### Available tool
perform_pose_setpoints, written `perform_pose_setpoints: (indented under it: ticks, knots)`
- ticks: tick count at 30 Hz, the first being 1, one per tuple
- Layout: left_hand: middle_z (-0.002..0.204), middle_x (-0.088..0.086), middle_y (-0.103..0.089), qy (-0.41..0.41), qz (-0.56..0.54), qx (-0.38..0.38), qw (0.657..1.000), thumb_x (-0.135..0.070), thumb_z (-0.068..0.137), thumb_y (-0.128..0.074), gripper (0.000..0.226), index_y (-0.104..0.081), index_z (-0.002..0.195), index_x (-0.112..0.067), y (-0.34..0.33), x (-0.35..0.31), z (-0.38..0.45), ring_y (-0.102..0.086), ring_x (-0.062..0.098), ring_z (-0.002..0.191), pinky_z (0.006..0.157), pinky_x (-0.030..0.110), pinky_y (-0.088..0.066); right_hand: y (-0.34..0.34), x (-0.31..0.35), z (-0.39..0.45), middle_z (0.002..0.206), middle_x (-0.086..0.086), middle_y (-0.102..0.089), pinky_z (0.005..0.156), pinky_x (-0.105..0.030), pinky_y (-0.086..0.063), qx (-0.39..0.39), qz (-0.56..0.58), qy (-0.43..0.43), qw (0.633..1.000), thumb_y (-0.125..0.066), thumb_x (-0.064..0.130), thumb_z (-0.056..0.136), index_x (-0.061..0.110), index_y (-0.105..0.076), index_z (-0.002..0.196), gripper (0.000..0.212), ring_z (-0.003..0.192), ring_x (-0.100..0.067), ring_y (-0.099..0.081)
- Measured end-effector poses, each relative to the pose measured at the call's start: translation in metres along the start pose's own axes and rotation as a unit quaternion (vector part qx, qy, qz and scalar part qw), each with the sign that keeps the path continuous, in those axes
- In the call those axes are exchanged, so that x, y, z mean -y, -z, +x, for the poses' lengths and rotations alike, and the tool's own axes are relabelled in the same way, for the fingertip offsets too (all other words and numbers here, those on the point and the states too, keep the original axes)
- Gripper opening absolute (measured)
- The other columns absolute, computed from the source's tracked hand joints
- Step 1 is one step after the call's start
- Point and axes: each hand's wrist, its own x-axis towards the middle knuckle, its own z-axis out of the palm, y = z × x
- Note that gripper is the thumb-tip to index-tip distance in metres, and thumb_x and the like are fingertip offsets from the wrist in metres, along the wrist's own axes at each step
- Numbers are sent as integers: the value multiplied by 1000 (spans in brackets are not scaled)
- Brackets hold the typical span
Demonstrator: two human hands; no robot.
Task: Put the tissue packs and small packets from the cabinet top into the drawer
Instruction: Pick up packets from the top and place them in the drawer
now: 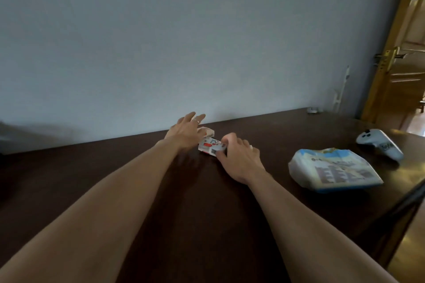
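Two small white-and-red packets lie on the dark wooden cabinet top (138, 190) near the wall. My right hand (239, 161) pinches the nearer small packet (210, 146) at its right end. Fingers spread, my left hand (185, 132) hovers over the farther small packet (207, 131), which it partly hides; I cannot tell whether it touches it. A large blue-and-white tissue pack (333, 169) lies flat to the right of my right hand, apart from it. The drawer is out of view.
A white game controller (379, 142) lies at the cabinet's far right. A small pale object (314, 110) sits at the back edge by the wall. An open wooden door (404, 53) stands at the right, beyond the cabinet's right edge.
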Motion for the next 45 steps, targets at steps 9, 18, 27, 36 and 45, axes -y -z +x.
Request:
perform_pose_setpoints:
  ticks: [9,18,27,36,45]
  knots:
    - [126,10,-59,16,4,2,1000,-37,99,-55,26,-69,117,-25,-13,-17,-1,-60,32,112,87,36,-45,-2,-13,6,139,-3,-52,103,-55,-37,36,-32,22,999,-43,62,96,40,-47,139,49,128,-29,-47]
    - [120,-2,-65,27,-45,10,999,-37,94,-63,23,-68,116,-31,45,-6,-165,-65,17,99,88,39,-57,23,8,-52,141,10,-56,96,-46,-39,122,17,75,990,-48,56,98,56,-46,134,36,129,-21,-50]
    - [135,-1,-60,122,-104,-69,985,-27,80,-76,47,-68,127,-24,97,0,-394,-58,18,119,97,29,-49,51,112,-216,140,-6,-45,103,-53,-34,85,77,155,981,-48,35,106,33,-48,143,37,132,-30,-41]
    - [123,-9,-70,149,-516,-272,799,-17,78,-82,54,-66,128,-28,76,-55,-603,-68,4,111,85,22,-58,72,164,-422,124,24,-65,90,-5,-43,66,495,152,853,-47,38,107,46,-57,127,24,119,7,-58]
    - [135,-2,-66,278,-663,-211,662,-32,73,-92,70,-59,136,-31,-44,-31,-720,-64,22,124,94,44,-58,-33,132,-515,131,9,-66,98,-34,-56,366,426,119,818,-59,36,103,32,-57,138,35,119,-7,-65]
